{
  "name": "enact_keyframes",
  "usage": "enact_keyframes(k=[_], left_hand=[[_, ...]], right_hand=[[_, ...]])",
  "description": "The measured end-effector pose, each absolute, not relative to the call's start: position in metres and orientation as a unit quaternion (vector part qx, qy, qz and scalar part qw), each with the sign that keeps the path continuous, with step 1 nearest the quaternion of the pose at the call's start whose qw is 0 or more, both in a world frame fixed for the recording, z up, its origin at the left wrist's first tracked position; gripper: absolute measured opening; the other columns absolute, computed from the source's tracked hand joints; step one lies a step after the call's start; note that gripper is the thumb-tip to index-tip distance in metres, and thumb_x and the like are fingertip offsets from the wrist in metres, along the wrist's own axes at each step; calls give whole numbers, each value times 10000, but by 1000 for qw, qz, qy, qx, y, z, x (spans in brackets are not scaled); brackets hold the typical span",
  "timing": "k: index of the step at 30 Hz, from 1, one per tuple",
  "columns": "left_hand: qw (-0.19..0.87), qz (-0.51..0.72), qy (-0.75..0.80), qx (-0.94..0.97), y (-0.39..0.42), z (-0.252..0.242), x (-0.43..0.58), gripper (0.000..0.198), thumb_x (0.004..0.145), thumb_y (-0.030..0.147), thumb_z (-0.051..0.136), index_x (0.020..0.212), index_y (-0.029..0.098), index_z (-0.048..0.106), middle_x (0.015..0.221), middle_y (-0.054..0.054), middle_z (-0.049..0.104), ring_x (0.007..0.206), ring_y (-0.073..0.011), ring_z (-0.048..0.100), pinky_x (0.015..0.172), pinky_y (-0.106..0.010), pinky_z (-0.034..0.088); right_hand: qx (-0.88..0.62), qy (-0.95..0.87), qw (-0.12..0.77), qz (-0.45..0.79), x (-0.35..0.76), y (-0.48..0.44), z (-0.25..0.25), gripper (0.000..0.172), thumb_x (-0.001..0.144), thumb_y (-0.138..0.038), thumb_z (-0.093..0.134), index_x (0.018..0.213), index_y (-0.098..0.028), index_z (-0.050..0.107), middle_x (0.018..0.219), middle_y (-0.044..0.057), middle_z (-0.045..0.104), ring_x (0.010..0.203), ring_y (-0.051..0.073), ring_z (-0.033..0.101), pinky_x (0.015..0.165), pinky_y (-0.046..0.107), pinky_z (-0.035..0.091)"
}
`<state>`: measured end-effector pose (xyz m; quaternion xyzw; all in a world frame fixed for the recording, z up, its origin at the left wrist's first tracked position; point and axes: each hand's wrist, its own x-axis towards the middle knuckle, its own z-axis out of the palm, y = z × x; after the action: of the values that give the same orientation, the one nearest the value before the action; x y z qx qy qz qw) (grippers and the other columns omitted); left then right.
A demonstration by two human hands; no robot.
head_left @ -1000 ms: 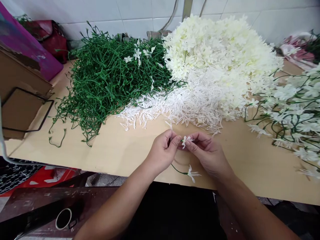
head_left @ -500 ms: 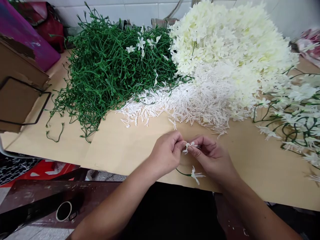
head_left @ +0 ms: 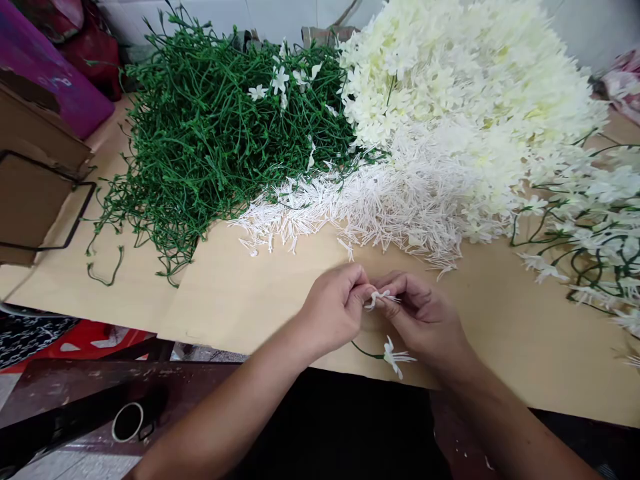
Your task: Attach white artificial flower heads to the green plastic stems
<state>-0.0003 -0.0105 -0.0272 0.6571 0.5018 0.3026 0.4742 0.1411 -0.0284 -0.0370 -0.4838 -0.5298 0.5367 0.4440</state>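
Note:
My left hand and my right hand meet over the tan table near its front edge. Both pinch a small white artificial flower between fingertips. A thin green stem hangs below my hands, ending in another white flower. Beyond my hands lies a spread of white stamen pieces, a heap of green stems to the left, and a pile of cream petals to the right.
Finished flower stems lie at the right edge. A cardboard box with a black wire frame stands at the left, a purple bag behind it. A roll of tape rests on a dark surface below.
The view has tilted downward slightly. My hands have stayed together on the small flower, with the fingers shifting a little and the dangling flower swinging slightly right.

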Motion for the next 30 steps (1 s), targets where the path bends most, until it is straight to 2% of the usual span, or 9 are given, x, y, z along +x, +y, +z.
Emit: enact_keyframes(k=[8,23,30], left_hand=[[509,326,500,620,-12,-29,-1,218,797,295,456,611,183,438,560,31,415,541,-104,371,536,-238,292],[474,285,495,670,-11,-27,-1,198,772,181,411,580,186,363,535,30,391,533,-105,352,508,-233,265],[551,299,485,610,-10,-24,-3,207,796,261,433,611,169,418,559,39,409,548,-88,376,529,-211,301]], right_hand=[[-490,-502,454,550,148,-26,-31,135,670,-295,703,660,-216,594,644,-5,632,610,118,586,578,237,507],[-470,-553,429,538,142,-28,-39,158,773,-276,594,670,-207,497,655,3,579,648,133,565,555,244,453],[-465,-545,415,561,148,-25,-39,129,761,-286,614,706,-198,537,671,-3,584,632,113,553,579,232,454]])
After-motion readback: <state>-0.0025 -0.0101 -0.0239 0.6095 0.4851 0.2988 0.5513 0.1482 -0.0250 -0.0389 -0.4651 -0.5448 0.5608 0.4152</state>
